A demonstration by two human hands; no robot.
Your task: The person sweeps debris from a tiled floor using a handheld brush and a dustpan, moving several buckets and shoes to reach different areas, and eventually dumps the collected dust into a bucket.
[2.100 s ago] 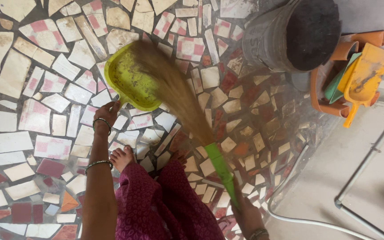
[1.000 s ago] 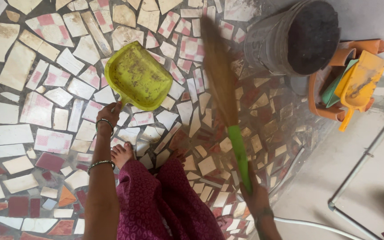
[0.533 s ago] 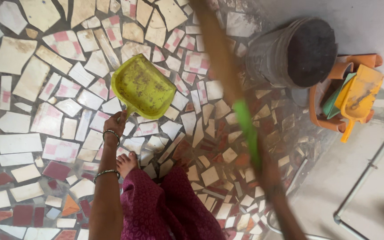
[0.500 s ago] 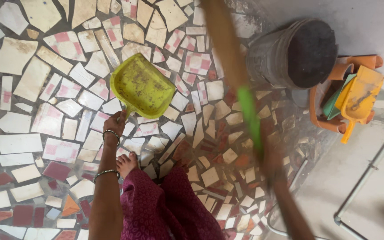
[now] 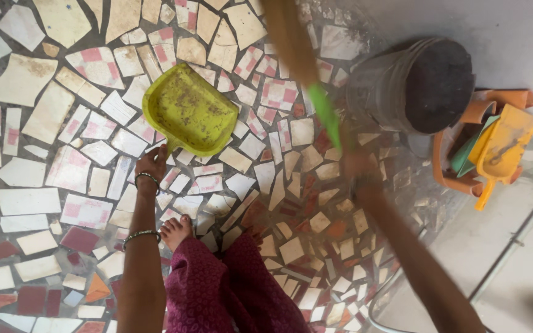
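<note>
Our left hand (image 5: 151,164) is closed around the handle of the dirty yellow-green plastic dustpan (image 5: 187,110), which rests on the broken-tile mosaic floor (image 5: 44,154). Our right hand (image 5: 358,168), blurred, is wrapped around the green-handled straw broom (image 5: 303,55), just beside the grey bucket of dark soil (image 5: 417,83).
</note>
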